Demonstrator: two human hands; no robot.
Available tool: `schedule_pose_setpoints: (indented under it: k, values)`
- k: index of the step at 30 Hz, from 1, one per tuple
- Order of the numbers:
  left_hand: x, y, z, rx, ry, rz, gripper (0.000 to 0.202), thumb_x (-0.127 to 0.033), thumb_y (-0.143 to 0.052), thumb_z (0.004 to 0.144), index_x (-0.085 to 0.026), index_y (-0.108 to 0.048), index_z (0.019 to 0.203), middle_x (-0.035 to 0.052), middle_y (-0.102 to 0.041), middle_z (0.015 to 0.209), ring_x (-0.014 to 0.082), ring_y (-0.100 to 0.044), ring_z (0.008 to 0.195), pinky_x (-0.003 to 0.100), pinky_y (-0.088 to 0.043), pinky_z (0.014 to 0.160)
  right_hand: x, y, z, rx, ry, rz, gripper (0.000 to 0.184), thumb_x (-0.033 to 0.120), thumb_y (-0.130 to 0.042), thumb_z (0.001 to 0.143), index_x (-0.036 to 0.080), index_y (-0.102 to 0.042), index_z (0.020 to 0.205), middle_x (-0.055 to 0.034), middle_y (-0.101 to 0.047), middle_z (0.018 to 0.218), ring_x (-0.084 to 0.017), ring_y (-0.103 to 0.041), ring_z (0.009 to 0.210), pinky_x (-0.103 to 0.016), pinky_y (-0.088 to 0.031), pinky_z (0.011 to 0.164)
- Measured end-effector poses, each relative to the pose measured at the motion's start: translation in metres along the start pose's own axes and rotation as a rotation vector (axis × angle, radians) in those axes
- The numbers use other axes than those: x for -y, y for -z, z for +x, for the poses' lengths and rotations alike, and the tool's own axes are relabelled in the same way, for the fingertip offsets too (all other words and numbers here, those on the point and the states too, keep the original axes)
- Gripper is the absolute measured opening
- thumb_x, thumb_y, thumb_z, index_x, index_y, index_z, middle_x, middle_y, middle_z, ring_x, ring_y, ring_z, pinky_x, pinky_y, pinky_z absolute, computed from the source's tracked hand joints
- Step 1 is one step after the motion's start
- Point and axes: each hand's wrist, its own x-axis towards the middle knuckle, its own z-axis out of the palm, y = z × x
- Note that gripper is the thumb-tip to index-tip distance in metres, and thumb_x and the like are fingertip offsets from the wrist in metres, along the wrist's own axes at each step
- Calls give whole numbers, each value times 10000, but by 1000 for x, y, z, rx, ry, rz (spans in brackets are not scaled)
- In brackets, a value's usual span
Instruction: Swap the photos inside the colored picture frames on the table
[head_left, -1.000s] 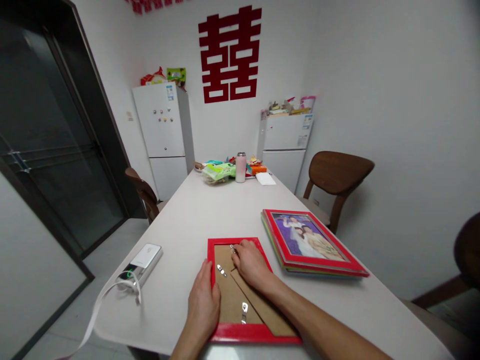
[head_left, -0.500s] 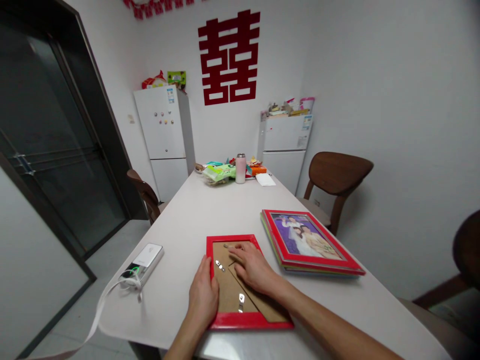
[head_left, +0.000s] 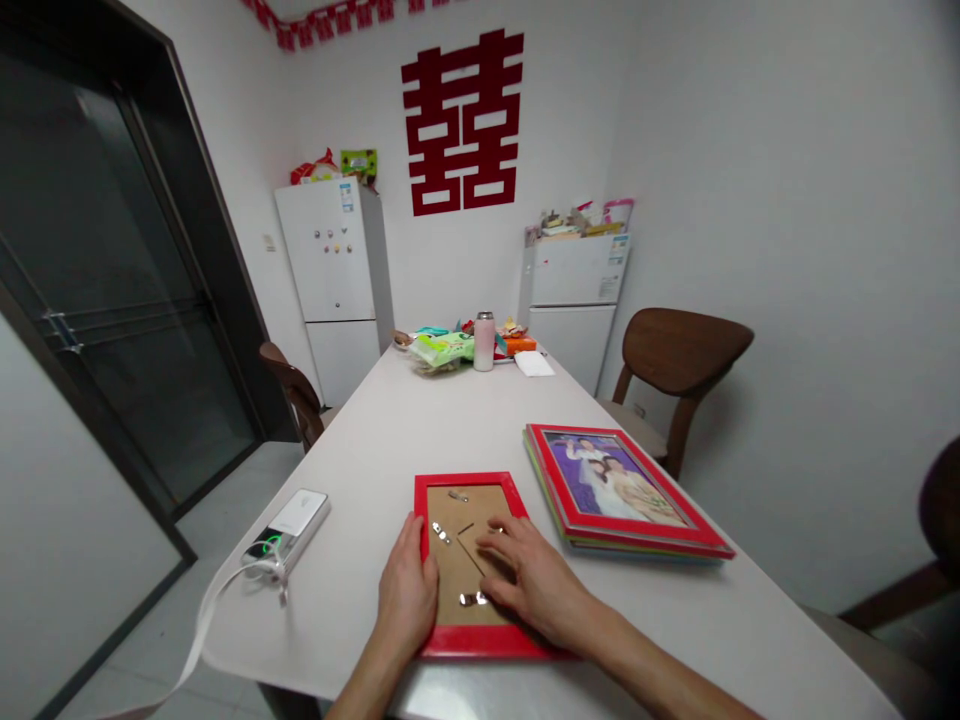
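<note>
Centrally, red photo frame (head_left: pixel 480 642) lies back-up on worktop (head_left: pixel 360 455); left hand (head_left: pixel 407 592) grips its left edge; right hand (head_left: pixel 534 578) half-spread over backing board (head_left: pixel 452 570), thumb perhaps touching lower metal clip (head_left: pixel 469 600). Stacked frames (head_left: pixel 619 485) nearby, right.

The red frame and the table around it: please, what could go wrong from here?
On the red frame, a metal clip might scratch the fingers of the right hand close to it.

The stack of frames lies near the right edge of the table and could fall if bumped.

The white cord hangs over the edge; if snagged, it might pull the power bank.
</note>
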Motion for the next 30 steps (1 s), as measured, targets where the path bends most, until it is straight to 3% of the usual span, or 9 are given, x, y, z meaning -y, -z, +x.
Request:
schedule_pose_setpoints:
  k: [2, 5, 12, 14, 17, 19, 25, 30]
  values:
    - [0, 0, 0, -3, 8, -18, 466, -154, -415, 716, -136, -400, 1181, 94, -411, 1272, 171, -358, 1171, 308, -246, 994, -3, 0, -1, -6, -73, -54, 366, 288, -583, 624, 191, -571, 977, -79, -513, 982, -190, -467, 890, -288, -357, 783]
    - [0, 1, 0, -1, 20, -54, 456, -184, -421, 725, -119, -406, 1176, 112, -408, 1270, 182, -357, 1170, 318, -237, 995, -3, 1, 1, 8, -120, -84, 337, 249, -560, 610, 179, -578, 939, -66, -531, 889, -180, -481, 836, -264, -366, 737]
    - [-13, 10, 2, -10, 81, -219, 408, -322, -497, 694, -119, -508, 1047, 130, -438, 1239, 241, -375, 1150, 370, -248, 977, 13, 24, 10, -48, -106, -111, 298, 208, -529, 598, 169, -591, 886, -63, -540, 864, -181, -483, 832, -261, -374, 728]
    - [-20, 16, 3, -10, 103, -294, 337, -356, -477, 701, -140, -539, 953, 112, -536, 1129, 236, -478, 1048, 360, -342, 903, 24, 29, 10, -70, -73, -86, 296, 216, -531, 605, 176, -591, 893, -61, -538, 867, -179, -483, 828, -264, -380, 725]
    - [-23, 32, 2, 10, 163, -414, 282, -410, -416, 722, -165, -526, 809, 38, -648, 789, 189, -604, 724, 301, -467, 656, 33, 32, 6, -92, 5, 15, 317, 248, -527, 646, 187, -570, 954, -60, -543, 908, -174, -485, 853, -268, -381, 756]
    - [-16, 48, 1, 5, 222, -469, 291, -440, -408, 712, -172, -503, 771, 4, -636, 666, 168, -597, 597, 275, -464, 552, 28, 31, 1, -105, -14, 49, 333, 287, -498, 690, 179, -549, 1001, -70, -551, 935, -173, -498, 858, -273, -385, 763]
    - [30, 100, 1, -63, 373, -463, 259, -432, -507, 600, -181, -488, 663, -49, -559, 510, 144, -545, 482, 243, -416, 471, -19, 21, -18, -86, -283, -151, 333, 300, -433, 727, 151, -541, 1004, -105, -587, 921, -203, -551, 820, -298, -396, 734]
    - [50, 113, 1, -57, 391, -328, 224, -410, -514, 588, -189, -488, 570, -52, -528, 462, 149, -536, 474, 238, -402, 461, -27, 13, -23, -36, -362, -239, 423, 266, -430, 710, 112, -478, 1101, -153, -571, 993, -242, -553, 885, -321, -404, 744]
